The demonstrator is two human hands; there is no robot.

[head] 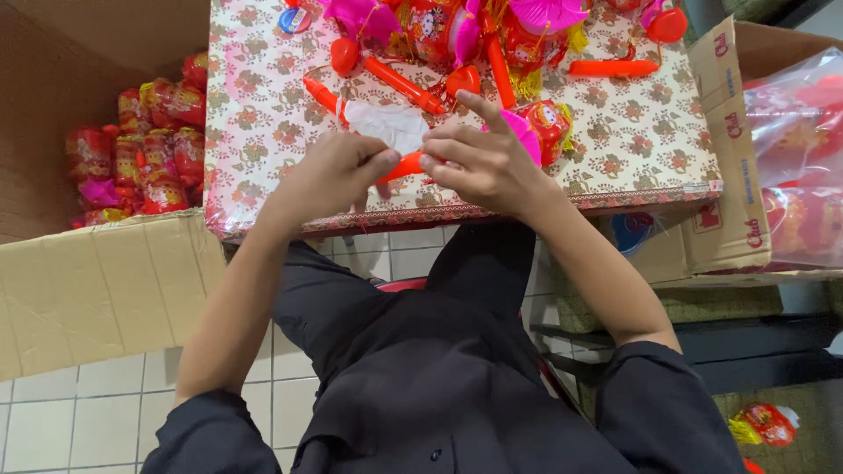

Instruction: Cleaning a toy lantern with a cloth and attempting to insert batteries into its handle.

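Observation:
My left hand (334, 171) and my right hand (479, 158) meet over the near edge of a floral-papered work surface (632, 132). Together they pinch an orange plastic stick (406, 164) with a small clear plastic bag (386, 123) lying over its far end. A red and pink lantern toy (540, 127) sits just behind my right hand. More orange sticks (404, 85) and red and pink lantern pieces (457, 31) are heaped at the far side of the surface.
A large open cardboard box (105, 281) on the left holds several packed red lanterns (149, 140). Another carton (729, 132) and clear bags of red toys (803, 158) stand at the right. One lantern (764, 423) lies on the floor at lower right.

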